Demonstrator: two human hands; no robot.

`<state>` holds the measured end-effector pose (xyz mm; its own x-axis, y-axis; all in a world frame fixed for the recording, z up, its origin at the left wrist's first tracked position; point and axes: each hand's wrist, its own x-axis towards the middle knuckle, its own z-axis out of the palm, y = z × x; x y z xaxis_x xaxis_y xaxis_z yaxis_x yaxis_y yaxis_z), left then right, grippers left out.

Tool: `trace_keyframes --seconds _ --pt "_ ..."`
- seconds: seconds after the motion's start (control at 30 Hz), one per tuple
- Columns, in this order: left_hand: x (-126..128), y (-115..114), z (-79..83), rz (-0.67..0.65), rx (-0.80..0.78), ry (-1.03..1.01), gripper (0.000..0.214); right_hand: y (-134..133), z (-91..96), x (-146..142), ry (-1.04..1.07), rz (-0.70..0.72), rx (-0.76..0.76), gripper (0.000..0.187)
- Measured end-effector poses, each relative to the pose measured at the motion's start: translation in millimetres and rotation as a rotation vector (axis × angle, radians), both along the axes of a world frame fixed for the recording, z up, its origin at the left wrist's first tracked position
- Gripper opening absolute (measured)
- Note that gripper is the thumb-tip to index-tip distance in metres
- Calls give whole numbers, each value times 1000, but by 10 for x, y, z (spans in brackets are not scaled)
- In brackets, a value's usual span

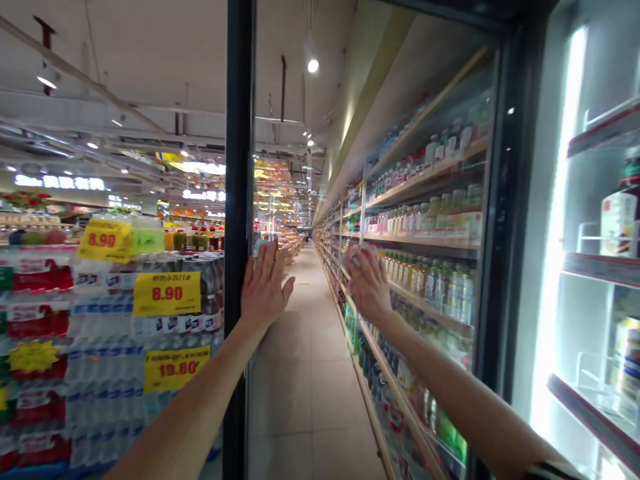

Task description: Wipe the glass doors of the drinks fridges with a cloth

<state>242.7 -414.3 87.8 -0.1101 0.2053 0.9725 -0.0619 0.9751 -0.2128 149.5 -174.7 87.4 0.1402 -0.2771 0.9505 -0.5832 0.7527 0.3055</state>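
A glass cooler door (310, 373) with a black frame (239, 167) stands swung open in front of me. My left hand (264, 283) lies flat on the glass near the door's left frame edge, fingers stretched upward. My right hand (367, 280) is raised against the glass further right, fingers spread and slightly blurred. Neither hand holds anything. Through the glass I see a long aisle and shelves of bottled drinks (435, 280).
The lit cooler interior (600, 267) with shelves and a bottle (620, 213) is at the right. Stacked packs of bottled water with yellow price tags (167, 293) stand at the left. A tiled aisle floor (310, 320) runs ahead.
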Motion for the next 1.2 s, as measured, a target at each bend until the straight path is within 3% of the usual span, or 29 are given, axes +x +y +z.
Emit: trace_keyframes --seconds 0.1,0.2,0.3,0.37,0.47,0.53,0.57,0.63,0.73,0.8,0.9,1.0,1.07,1.13,1.2 --pt "8 -26 4 -34 9 -5 61 108 -338 -64 -36 -9 26 48" --pt "-17 116 -25 -63 71 7 59 461 -384 -263 -76 -26 -303 50" --pt "-95 492 -107 -87 56 -12 57 609 -311 -339 -76 -35 -579 50" --pt "-157 773 -175 -94 -6 -43 55 492 -314 -255 -72 -28 -536 51" --pt "-209 1039 -250 -67 -32 -25 51 267 -414 -82 -59 -2 -214 53" --pt "-206 1086 -269 -51 -35 -2 51 314 -481 -66 -39 3 -73 52" --pt "-197 1085 -269 -47 -38 2 50 424 -500 -104 -37 -3 -77 50" --pt "-176 1072 -262 -44 -38 -2 51 773 -503 -257 -71 -31 -239 48" --pt "-161 1071 -254 -51 -27 -28 51 1292 -446 -530 -138 -64 -603 48" --pt "-169 1080 -258 -60 -19 -34 53 1397 -409 -611 -149 -60 -715 50" --pt "-197 1077 -271 -86 -2 -37 57 1100 -419 -493 -125 -28 -629 49" --pt "-227 1048 -278 -111 2 -35 61 612 -484 -229 -94 1 -377 49" --pt "-237 1029 -279 -117 -1 -30 62 442 -523 -113 -92 12 -207 50" --pt "-237 1022 -278 -115 -3 -29 62 502 -541 -114 -79 11 -122 49" --pt "-226 1027 -276 -101 -8 -30 61 760 -523 -233 -63 1 -168 47"
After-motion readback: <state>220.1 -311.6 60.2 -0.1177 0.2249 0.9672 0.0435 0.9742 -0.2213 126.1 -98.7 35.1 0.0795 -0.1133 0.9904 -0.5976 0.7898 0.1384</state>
